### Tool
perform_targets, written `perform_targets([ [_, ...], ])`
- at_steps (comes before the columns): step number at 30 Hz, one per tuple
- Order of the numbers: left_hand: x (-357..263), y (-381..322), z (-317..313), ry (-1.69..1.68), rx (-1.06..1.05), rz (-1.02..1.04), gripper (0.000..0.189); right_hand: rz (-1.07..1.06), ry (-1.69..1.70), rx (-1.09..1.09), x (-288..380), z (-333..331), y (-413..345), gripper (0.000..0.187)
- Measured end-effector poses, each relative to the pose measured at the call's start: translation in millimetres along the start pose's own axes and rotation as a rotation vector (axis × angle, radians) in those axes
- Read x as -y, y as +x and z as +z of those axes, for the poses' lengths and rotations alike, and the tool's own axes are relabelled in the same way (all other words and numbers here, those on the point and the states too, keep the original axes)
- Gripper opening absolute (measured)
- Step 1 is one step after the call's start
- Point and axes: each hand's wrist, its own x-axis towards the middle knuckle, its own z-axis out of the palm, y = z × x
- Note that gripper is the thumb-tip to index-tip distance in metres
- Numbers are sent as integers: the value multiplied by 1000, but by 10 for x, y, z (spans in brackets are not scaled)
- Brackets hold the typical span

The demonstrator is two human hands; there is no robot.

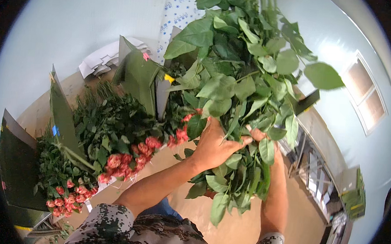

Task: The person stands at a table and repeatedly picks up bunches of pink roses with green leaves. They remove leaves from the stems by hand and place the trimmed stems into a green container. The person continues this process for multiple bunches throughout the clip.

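A large bunch of long leafy green stems [238, 87] hangs before me, held up between my two hands. My left hand [214, 145] grips it from the left side, thumb pointing right. On the other side my right hand [260, 136] closes around the stems, partly hidden behind leaves. Leaves spread above and below both hands; no bloom of this bunch shows clearly. To the left, bundles of pink-red roses [122, 161] lie on a bench with their blooms towards me and their leafy stems pointing away.
Upright green divider panels [139, 78] with coloured clips separate the rose bundles. Stacked white paper sheets [100, 57] lie behind them. On the right stand a metal-framed rack [310, 162] and a stack of green panels [354, 192]. A window [365, 92] is in the right wall.
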Motion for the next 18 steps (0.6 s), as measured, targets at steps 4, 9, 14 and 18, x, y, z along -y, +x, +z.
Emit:
perform_targets([
  [4,534,650,-179,22,-121,-34,46,-11,-181,118,411,133,969,42],
  [9,1126,1061,-424,-30,-319,-220,56,-80,-372,390,372,391,2122,45],
  [14,1863,1360,-617,-123,-648,-383,82,-447,-598,927,-320,591,3694,63],
  [18,2278,1504,-783,-83,-722,-908,68,-124,-464,1191,-987,862,4505,81],
])
